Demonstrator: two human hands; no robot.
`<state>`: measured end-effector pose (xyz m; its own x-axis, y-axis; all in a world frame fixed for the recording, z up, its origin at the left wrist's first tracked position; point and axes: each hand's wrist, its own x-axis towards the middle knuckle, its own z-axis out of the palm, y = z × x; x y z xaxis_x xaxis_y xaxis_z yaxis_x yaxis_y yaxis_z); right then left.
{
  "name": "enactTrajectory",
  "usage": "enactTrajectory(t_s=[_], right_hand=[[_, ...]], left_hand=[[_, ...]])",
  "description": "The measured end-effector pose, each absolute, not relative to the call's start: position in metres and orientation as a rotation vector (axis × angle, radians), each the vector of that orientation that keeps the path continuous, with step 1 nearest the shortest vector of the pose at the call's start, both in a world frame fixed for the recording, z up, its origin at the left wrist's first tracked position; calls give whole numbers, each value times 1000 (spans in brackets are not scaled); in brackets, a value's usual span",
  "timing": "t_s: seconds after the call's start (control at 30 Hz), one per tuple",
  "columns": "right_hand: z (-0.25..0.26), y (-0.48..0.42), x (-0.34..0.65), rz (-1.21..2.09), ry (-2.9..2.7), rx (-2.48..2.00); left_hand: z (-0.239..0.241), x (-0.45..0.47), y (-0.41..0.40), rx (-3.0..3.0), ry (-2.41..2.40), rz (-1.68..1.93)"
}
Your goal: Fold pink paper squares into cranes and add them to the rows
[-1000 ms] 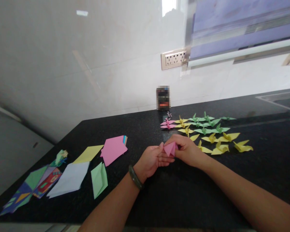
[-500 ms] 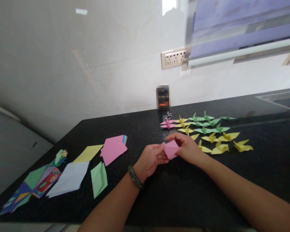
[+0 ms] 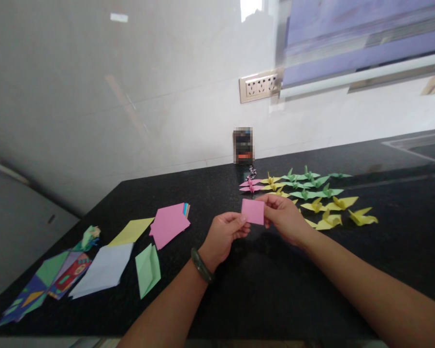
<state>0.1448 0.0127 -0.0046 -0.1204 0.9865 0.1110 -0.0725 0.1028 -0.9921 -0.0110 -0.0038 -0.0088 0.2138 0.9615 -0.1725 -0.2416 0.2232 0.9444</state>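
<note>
Between my two hands is a small square of folded pink paper (image 3: 253, 211), held up above the dark countertop. My left hand (image 3: 226, 233), with a dark bangle at the wrist, pinches its left lower corner between thumb and fingers. The right side is gripped by my right hand (image 3: 284, 217), thumb in front and fingers behind. Beyond my right hand lie rows of folded paper cranes: a pink crane (image 3: 251, 185), several green cranes (image 3: 305, 193) and several yellow cranes (image 3: 328, 221).
Left on the countertop (image 3: 203, 302) lie a pink paper stack (image 3: 169, 224), a folded green paper (image 3: 148, 271), a yellow sheet (image 3: 132, 231), white sheets (image 3: 103, 268) and a colourful paper piece (image 3: 39, 285). A blurred-out box (image 3: 243, 146) stands against the wall below a socket panel (image 3: 260, 86).
The pink paper has turned from a diamond position to an upright, flat-facing square. Both hands have shifted their hold to its sides.
</note>
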Motion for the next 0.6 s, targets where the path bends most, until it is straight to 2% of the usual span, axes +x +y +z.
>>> enactTrajectory(t_s=[0.23, 0.4, 0.6], right_hand=[[1, 7, 142, 1323, -1174, -889], [2, 3, 140, 1173, -1418, -940], [-2, 5, 139, 1090, -1447, -1028]], left_hand=[[-8, -6, -8, 1207, 1052, 1022], [-10, -7, -6, 1304, 1090, 1128], [-15, -9, -5, 1440, 1073, 1127]])
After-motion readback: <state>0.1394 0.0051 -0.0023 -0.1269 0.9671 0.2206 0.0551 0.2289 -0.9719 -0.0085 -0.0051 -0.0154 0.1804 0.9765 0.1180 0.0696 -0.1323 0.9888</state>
